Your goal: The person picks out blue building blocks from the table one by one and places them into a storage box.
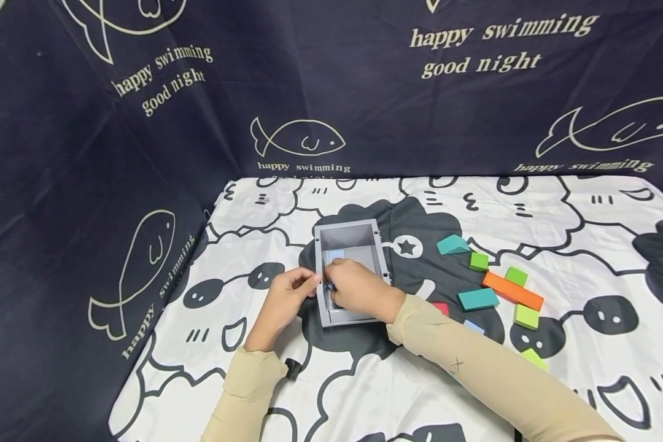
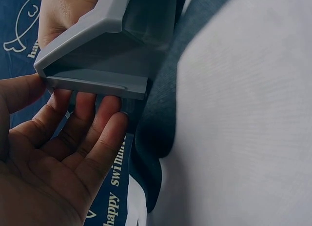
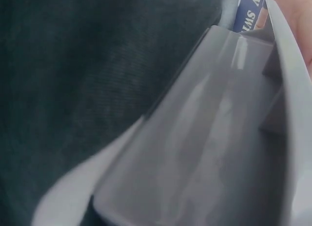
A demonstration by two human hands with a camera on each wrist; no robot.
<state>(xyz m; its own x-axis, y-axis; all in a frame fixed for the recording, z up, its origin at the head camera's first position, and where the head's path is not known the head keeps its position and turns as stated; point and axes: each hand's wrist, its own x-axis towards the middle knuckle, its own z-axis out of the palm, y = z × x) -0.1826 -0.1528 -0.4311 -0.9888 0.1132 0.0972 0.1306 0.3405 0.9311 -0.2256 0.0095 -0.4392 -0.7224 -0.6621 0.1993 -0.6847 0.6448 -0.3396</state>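
A grey open-topped box [image 1: 351,316] stands on the patterned cloth. At its left wall my left hand [image 1: 290,298] pinches the rim, thumb on the upper side and fingers curled below, as the left wrist view shows. My right hand [image 1: 359,287] reaches down inside the box, knuckles up. A small dark-blue block [image 1: 329,286] shows between its thumb and forefinger; most of it is hidden. Beyond those fingers a light blue block [image 1: 337,253] lies in the box. The right wrist view shows the box's outer side wall [image 3: 195,138], not the right fingertips.
Right of the box lie loose blocks: a teal wedge [image 1: 453,245], a teal block [image 1: 477,299], a long orange block [image 1: 512,291] and several green ones, including one [image 1: 479,261] near the wedge. A red block [image 1: 441,308] and a pale blue block [image 1: 474,326] are partly behind my right sleeve.
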